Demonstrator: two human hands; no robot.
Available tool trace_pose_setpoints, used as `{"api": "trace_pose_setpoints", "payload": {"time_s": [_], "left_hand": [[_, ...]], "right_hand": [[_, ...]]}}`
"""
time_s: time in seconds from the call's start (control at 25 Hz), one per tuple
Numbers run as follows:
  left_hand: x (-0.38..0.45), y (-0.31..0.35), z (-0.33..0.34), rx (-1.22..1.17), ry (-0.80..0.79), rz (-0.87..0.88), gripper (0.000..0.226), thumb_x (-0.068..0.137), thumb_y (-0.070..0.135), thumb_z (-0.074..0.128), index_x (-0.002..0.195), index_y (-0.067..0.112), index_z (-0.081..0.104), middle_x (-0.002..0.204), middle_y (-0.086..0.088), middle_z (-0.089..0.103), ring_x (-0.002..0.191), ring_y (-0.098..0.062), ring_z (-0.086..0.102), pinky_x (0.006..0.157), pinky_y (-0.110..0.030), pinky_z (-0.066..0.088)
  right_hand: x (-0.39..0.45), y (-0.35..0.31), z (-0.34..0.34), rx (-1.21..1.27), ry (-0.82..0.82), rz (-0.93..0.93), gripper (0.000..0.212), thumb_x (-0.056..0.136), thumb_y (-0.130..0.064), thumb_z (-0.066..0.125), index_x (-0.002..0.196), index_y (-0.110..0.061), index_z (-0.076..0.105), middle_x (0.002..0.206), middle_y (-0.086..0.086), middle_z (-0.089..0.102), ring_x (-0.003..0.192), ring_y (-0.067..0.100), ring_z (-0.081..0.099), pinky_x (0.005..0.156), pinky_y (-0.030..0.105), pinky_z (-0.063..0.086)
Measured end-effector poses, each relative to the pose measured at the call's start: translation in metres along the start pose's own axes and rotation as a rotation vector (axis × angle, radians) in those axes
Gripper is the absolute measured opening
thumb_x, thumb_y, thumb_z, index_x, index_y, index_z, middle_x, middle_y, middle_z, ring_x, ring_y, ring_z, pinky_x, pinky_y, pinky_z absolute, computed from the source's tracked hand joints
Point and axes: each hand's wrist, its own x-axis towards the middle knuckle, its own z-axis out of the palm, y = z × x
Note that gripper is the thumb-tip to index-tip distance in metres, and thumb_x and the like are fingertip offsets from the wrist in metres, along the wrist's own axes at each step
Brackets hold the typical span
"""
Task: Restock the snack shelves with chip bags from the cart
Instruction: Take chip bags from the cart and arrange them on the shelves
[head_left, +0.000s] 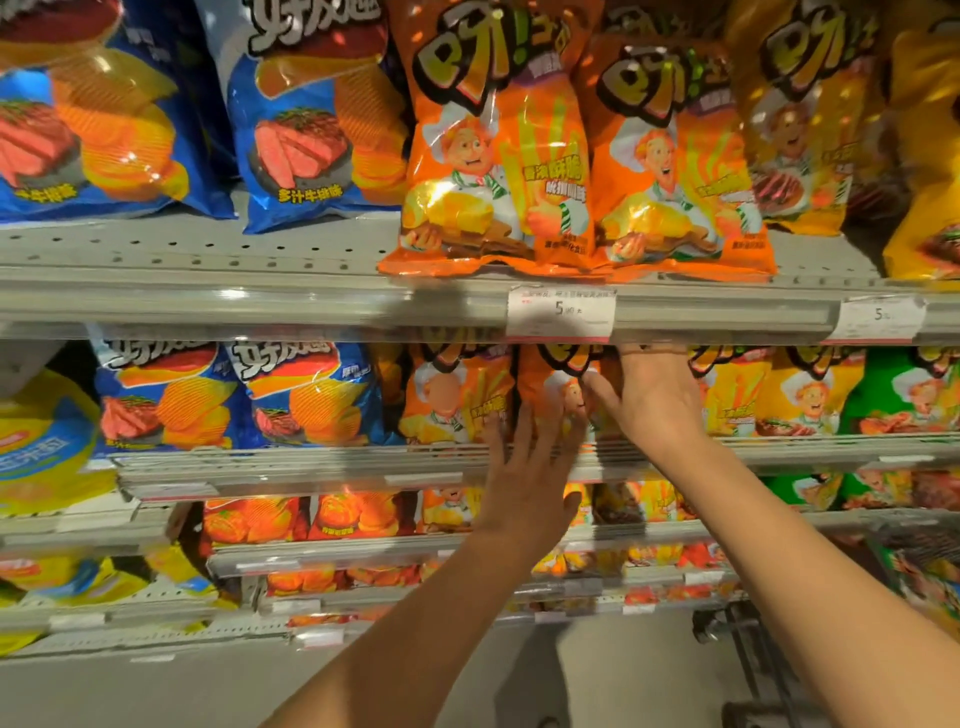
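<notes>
The left hand (524, 467), fingers spread flat, and the right hand (652, 397), open-palmed, both press an orange chip bag (553, 395) onto the second shelf (311, 465); best seat it upright, flush with its neighbours.

Glossy, crinkled plastic chip bags (496, 156) sit on a matt grey perforated metal shelf (208, 249).
</notes>
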Motion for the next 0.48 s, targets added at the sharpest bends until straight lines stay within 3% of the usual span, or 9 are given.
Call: {"api": "trace_pose_setpoints", "payload": {"time_s": [0.16, 0.2, 0.28, 0.36, 0.44, 0.48], "left_hand": [[0.000, 0.001, 0.009, 0.043, 0.001, -0.014, 0.090, 0.098, 0.055, 0.045, 0.160, 0.024, -0.012, 0.169, -0.008, -0.013, 0.154, -0.040, -0.007, 0.118, -0.068, -0.005], [0.002, 0.002, 0.009, 0.047, -0.002, -0.033, 0.090, 0.098, 0.055, 0.044, 0.159, 0.023, -0.014, 0.169, -0.009, -0.014, 0.154, -0.040, -0.008, 0.119, -0.067, -0.006], [0.004, 0.004, 0.008, 0.053, -0.019, -0.053, 0.089, 0.099, 0.058, 0.039, 0.159, 0.023, -0.017, 0.168, -0.009, -0.016, 0.154, -0.040, -0.009, 0.118, -0.068, -0.006], [0.003, 0.009, 0.006, 0.071, -0.019, -0.060, 0.090, 0.098, 0.060, 0.041, 0.160, 0.022, -0.013, 0.169, -0.010, -0.009, 0.154, -0.041, -0.004, 0.119, -0.068, 0.000], [0.000, 0.017, 0.002, 0.023, 0.031, -0.101, 0.090, 0.093, 0.058, 0.053, 0.162, 0.022, 0.008, 0.169, -0.012, 0.011, 0.153, -0.043, 0.012, 0.118, -0.068, 0.012], [-0.002, 0.023, 0.000, -0.016, 0.085, -0.122, 0.087, 0.091, 0.055, 0.057, 0.161, 0.020, 0.019, 0.166, -0.014, 0.022, 0.152, -0.044, 0.019, 0.116, -0.068, 0.019]], "right_hand": [[0.008, 0.006, 0.018, -0.160, -0.274, -0.026, 0.062, 0.091, -0.056, 0.060, 0.137, -0.016, 0.052, 0.135, 0.023, 0.057, 0.124, 0.042, 0.050, 0.100, 0.045, 0.043], [0.013, 0.008, 0.018, -0.159, -0.304, -0.045, 0.060, 0.091, -0.059, 0.057, 0.133, -0.016, 0.055, 0.132, 0.022, 0.061, 0.122, 0.041, 0.054, 0.097, 0.044, 0.044], [0.019, 0.010, 0.013, -0.074, -0.252, -0.112, 0.040, 0.091, -0.057, 0.061, 0.104, -0.019, 0.061, 0.111, 0.014, 0.072, 0.105, 0.034, 0.066, 0.076, 0.037, 0.049], [0.022, 0.013, 0.006, 0.030, -0.320, -0.079, 0.032, 0.092, -0.053, 0.061, 0.093, -0.022, 0.056, 0.101, 0.006, 0.072, 0.094, 0.024, 0.068, 0.067, 0.029, 0.038], [0.016, 0.016, -0.002, 0.111, -0.408, -0.049, 0.043, 0.092, -0.055, 0.057, 0.114, -0.018, 0.062, 0.112, 0.009, 0.069, 0.103, 0.026, 0.065, 0.074, 0.031, 0.042], [0.008, 0.020, -0.005, 0.125, -0.327, -0.094, 0.055, 0.091, -0.058, 0.058, 0.128, -0.018, 0.059, 0.119, 0.013, 0.066, 0.109, 0.032, 0.063, 0.081, 0.035, 0.048]]}}
